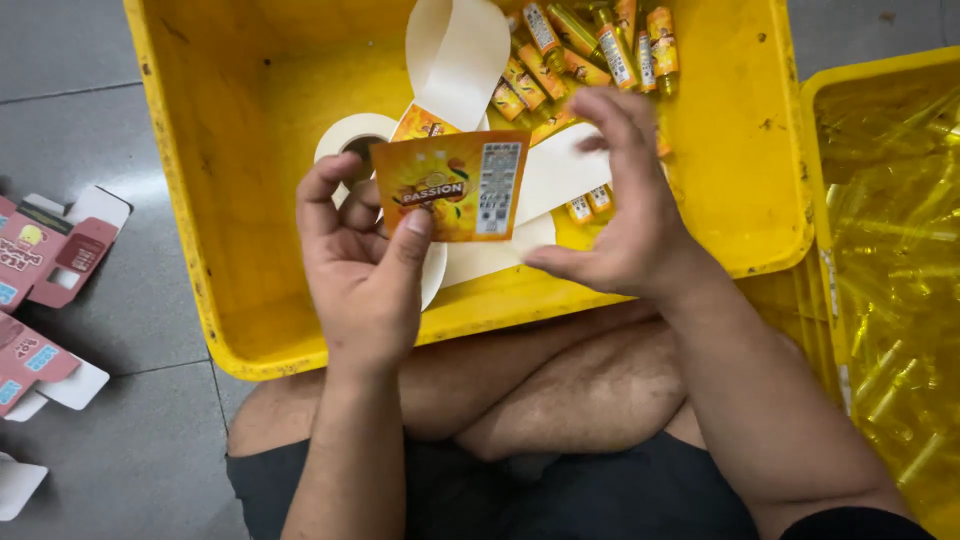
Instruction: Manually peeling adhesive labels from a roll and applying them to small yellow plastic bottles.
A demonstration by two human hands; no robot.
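My left hand (pixel 365 255) pinches an orange rectangular sticker label (pixel 450 185) between thumb and fingers, holding it face up over a yellow plastic crate (pixel 215 200). My right hand (pixel 620 200) hovers just right of the label with fingers spread, thumb pointing left beneath it, holding nothing that I can see. Under the label lies a white roll of label backing (pixel 352 135), and its loose strip (pixel 460 55) curls up toward the far side. Several small labelled vials (pixel 585 50) lie piled in the crate's far right corner.
A second yellow crate (pixel 890 270) at the right holds several clear unlabelled vials. Flat pink and white cartons (pixel 55 250) lie on the grey tiled floor at the left. My crossed bare legs (pixel 560 385) sit below the crate.
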